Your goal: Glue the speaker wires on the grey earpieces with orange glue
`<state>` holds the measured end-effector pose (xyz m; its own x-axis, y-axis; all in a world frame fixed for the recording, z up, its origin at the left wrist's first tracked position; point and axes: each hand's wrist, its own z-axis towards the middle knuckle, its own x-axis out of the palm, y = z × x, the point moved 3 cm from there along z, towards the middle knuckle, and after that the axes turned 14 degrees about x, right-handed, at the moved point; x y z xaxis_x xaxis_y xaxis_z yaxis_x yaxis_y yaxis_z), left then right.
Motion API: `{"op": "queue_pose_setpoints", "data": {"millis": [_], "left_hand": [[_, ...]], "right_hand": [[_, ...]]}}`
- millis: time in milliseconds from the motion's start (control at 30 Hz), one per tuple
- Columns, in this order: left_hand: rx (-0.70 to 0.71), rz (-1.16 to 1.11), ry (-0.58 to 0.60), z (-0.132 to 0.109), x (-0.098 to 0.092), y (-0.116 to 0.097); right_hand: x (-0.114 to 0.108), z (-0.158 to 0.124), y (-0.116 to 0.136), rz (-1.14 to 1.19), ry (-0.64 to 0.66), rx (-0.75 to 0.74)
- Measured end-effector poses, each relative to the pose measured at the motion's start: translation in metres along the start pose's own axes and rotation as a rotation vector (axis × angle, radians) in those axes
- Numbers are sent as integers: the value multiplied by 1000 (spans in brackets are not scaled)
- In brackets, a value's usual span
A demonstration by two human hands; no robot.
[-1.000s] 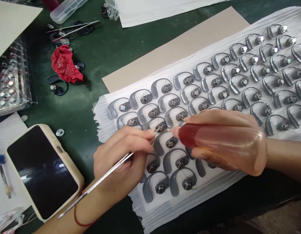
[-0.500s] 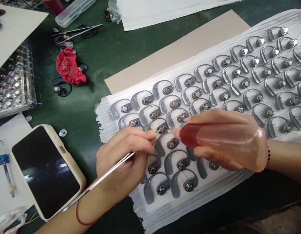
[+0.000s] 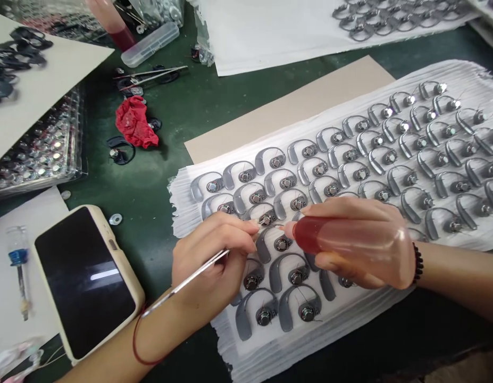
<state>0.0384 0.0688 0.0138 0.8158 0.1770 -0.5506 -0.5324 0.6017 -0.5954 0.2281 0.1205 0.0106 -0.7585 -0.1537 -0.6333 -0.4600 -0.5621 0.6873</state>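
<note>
My left hand (image 3: 214, 255) is closed around slim metal tweezers (image 3: 190, 279), their back end pointing down over my wrist. Their tip is by a small round speaker (image 3: 267, 218) set in a grey ear-hook shell. In my right hand (image 3: 350, 213) lies a soft clear squeeze bottle (image 3: 358, 247), tilted nozzle-down, with red liquid gathered at its neck. The bottle's nozzle (image 3: 288, 230) points left at the same area, close to my left fingertips. Rows of similar ear-hook shells (image 3: 296, 266) with speakers and thin wires lie on white foam sheeting (image 3: 254, 356); my hands hide some of them.
A phone (image 3: 86, 282) lies at the left, beside a blue-collared dispenser (image 3: 18, 258). Farther back are a red cloth (image 3: 136, 121), another pair of tweezers (image 3: 162, 76), a clear plastic box (image 3: 150, 45) and a tray of speakers (image 3: 42, 154). Brown cardboard (image 3: 290, 106) sits behind the foam.
The camera view has shifted, showing more of the far table. Both hands keep their hold on the tweezers and bottle, staying near the same shells.
</note>
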Motion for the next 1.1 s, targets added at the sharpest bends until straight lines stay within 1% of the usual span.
{"op": "queue_pose_setpoints", "data": {"millis": [33,200,367,433,667,767,1000,1100], "left_hand": [[2,0,-1,0,0,0],[16,-2,-5,-1,-1,1],[5,-9,-11,-4,0,2],[8,-9,-16,-4,0,2],[6,-12,-22,-4,1,3],[-4,-13,-26,-4,0,3],[-6,-20,-40,-5,-1,3],[-8,-16,-52,-4,-1,4]], "right_hand": [[1,0,0,-5,-6,-7],[1,7,6,-20,55,-32],[-1,10,8,2,19,-72],[0,8,5,33,15,-60],[7,1,-2,150,72,16],[8,1,-3,156,78,22],[8,5,2,115,139,-47],[7,6,5,99,122,-79]]}}
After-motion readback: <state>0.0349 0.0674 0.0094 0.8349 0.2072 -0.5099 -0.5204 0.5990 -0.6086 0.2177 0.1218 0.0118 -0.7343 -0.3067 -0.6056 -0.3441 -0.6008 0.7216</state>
